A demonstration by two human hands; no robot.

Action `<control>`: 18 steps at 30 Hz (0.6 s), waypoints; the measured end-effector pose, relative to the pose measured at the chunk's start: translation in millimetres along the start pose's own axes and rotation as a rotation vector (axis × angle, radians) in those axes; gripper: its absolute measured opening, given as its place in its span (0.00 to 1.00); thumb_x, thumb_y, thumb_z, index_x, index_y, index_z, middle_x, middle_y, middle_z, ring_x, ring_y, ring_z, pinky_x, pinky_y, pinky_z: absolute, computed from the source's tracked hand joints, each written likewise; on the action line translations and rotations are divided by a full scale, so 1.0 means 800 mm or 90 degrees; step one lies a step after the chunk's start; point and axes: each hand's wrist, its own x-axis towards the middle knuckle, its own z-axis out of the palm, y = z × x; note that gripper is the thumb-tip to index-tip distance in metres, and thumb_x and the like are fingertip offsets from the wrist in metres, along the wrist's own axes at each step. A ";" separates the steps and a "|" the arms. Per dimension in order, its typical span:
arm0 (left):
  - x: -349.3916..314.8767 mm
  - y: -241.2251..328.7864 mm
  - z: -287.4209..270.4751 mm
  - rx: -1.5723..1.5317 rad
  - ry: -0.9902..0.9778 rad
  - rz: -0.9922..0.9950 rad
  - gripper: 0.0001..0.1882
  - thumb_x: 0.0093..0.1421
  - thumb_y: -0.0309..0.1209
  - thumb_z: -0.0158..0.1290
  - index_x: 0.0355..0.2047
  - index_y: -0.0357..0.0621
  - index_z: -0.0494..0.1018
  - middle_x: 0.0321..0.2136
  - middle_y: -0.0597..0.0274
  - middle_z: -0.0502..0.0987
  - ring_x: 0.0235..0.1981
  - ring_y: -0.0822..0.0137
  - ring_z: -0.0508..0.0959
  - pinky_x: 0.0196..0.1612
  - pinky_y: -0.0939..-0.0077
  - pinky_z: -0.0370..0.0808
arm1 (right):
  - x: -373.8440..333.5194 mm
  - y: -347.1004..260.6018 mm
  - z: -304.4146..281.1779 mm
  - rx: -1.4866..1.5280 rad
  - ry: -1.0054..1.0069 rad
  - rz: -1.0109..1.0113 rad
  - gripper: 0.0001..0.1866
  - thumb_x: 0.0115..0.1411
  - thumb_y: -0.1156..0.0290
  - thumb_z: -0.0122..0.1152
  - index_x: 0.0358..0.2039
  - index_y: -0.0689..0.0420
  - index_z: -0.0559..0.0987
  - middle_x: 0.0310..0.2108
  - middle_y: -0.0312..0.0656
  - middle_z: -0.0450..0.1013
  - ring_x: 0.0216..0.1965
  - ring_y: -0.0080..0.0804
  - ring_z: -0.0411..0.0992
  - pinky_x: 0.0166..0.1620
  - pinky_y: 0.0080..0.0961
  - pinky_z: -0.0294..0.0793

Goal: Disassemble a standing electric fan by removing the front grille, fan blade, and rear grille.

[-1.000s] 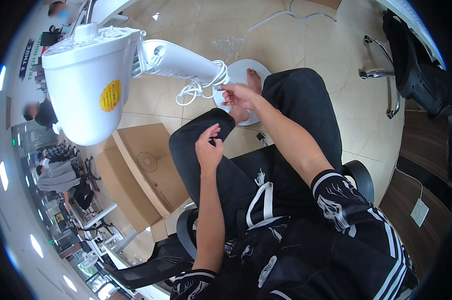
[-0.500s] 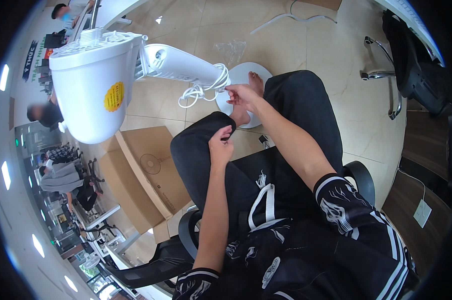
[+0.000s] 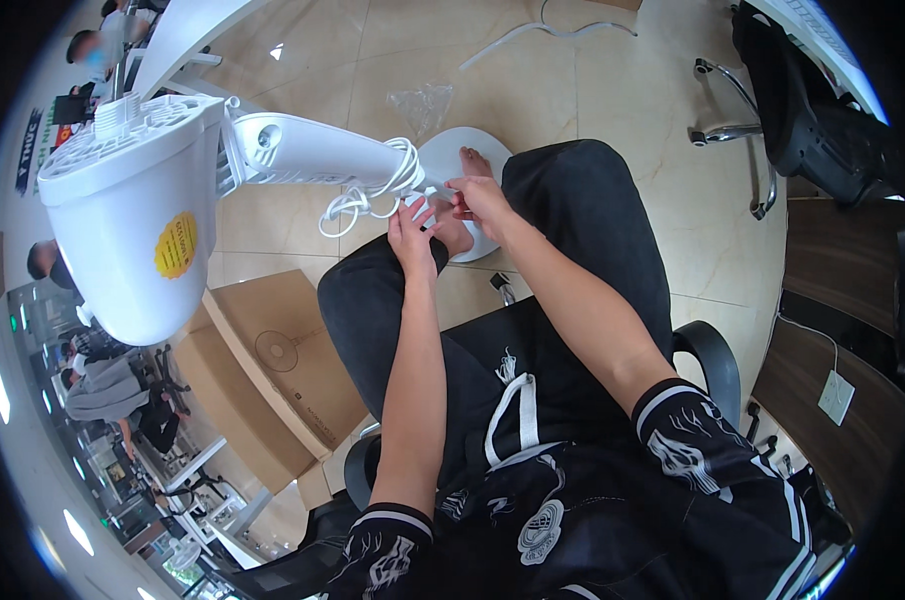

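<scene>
1. White fan (image 3: 123,240): far left, its column (image 3: 323,153) slanting rightward toward the hands.
2. Left hand (image 3: 411,240), right hand (image 3: 485,204): close together near coiled cord (image 3: 403,168); cannot tell whether either grips it.
3. Cardboard box (image 3: 298,350): left of both hands.

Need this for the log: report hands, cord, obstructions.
Left fingers and right fingers by fan stand's lower end, grip unclear. Cord coiled there. Feet on base.
</scene>
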 end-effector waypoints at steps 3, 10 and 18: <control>0.001 -0.002 0.019 0.060 0.016 0.023 0.25 0.69 0.42 0.47 0.57 0.36 0.61 0.48 0.49 0.73 0.45 0.59 0.77 0.41 0.65 0.77 | -0.010 0.002 -0.015 -0.011 0.008 -0.009 0.08 0.62 0.66 0.56 0.35 0.55 0.79 0.21 0.30 0.69 0.20 0.20 0.68 0.31 0.22 0.73; 0.028 -0.003 0.016 -0.084 0.021 -0.131 0.22 0.70 0.46 0.39 0.51 0.39 0.65 0.47 0.53 0.73 0.45 0.58 0.75 0.46 0.57 0.75 | -0.043 0.009 -0.042 -0.069 0.039 -0.010 0.08 0.63 0.65 0.55 0.35 0.55 0.79 0.22 0.30 0.70 0.21 0.19 0.68 0.31 0.20 0.73; 0.013 -0.011 0.017 -0.171 0.094 -0.033 0.22 0.67 0.34 0.47 0.59 0.40 0.59 0.51 0.54 0.70 0.51 0.55 0.74 0.51 0.53 0.73 | -0.054 0.002 -0.055 -0.074 0.070 -0.033 0.08 0.62 0.66 0.56 0.33 0.56 0.79 0.22 0.33 0.71 0.19 0.20 0.68 0.27 0.19 0.71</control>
